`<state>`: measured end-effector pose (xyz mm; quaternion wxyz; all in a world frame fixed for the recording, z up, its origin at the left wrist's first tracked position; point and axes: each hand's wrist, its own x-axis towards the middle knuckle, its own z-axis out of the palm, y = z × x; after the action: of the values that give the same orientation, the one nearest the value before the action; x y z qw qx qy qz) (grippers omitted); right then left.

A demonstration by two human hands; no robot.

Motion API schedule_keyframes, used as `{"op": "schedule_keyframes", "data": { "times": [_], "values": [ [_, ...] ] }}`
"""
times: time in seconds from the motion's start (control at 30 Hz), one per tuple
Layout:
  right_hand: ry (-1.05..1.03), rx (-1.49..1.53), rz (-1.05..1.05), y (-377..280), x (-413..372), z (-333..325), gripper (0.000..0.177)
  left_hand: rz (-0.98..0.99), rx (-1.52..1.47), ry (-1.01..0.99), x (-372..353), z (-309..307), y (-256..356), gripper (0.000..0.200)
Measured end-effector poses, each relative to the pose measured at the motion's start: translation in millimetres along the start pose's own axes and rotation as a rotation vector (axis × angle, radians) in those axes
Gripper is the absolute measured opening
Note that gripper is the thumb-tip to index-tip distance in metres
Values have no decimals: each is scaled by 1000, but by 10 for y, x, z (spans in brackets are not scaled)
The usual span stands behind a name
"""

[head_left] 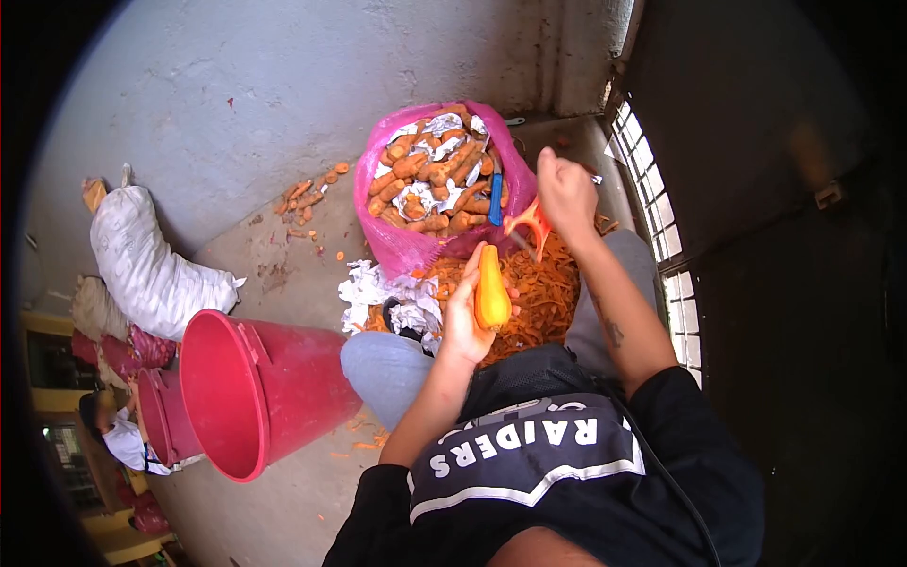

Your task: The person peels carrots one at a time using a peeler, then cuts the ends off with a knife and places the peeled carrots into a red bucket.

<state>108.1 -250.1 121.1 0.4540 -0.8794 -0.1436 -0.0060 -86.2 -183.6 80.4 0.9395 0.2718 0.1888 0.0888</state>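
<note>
My peeled carrot (492, 295) looks smooth and glossy, my peeler (532, 226) shiny plastic, the unpeeled carrots (411, 167) rough and matt

One head-worn view looks forward and down — near, just above both hands (461, 319).

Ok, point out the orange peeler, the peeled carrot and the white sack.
Orange peeler (536, 216), head view: its frame.
Peeled carrot (491, 294), head view: middle of its side.
White sack (151, 260), head view: middle of its body.
</note>
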Motion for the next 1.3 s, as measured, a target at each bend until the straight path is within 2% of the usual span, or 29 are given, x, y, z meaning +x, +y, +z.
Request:
{"op": "schedule_keyframes", "data": {
  "times": [0.1, 0.17, 0.27, 0.4, 0.5, 0.63, 0.67, 0.73, 0.83, 1.0, 1.2, 1.3],
  "values": [
    [-132, 70, -35, 43, -273, 85, 53, 30, -9, 65, 26, 83, 30, 41],
    [-207, 111, -68, -10, -450, 84, 51, -62, -114, 48, 117, -162, -4, 37],
    [-204, 70, -286, -44, -627, 126, 46, -93, -113, 82, 102, -154, -25, 33],
    [-110, -20, -404, -107, -718, 142, 40, -72, -107, 82, 64, -109, -46, 33],
    [-82, -47, -411, -111, -656, 161, 41, -17, -44, 165, 53, -33, -52, 34],
    [34, -119, -337, -79, -359, 275, 43, 20, 107, 141, 21, -158, -52, 37],
    [47, -96, -188, -86, -234, 252, 46, 4, 123, 124, 12, -191, -58, 37],
    [195, -140, -163, 5, 78, 281, 47, -27, 144, 101, -25, -207, -81, 37],
    [218, -177, -48, 45, 300, 178, 47, -42, 140, 77, -29, -188, -82, 37],
    [95, -45, -192, -80, -96, 110, 49, -14, 37, 107, 3, -63, -39, 38],
    [-53, 84, -173, -109, -421, 47, 47, -43, 38, 84, -14, -23, -8, 37],
    [-128, 95, -230, -113, -556, -6, 46, -62, -147, 124, 24, -63, -18, 36]
  ]
}}
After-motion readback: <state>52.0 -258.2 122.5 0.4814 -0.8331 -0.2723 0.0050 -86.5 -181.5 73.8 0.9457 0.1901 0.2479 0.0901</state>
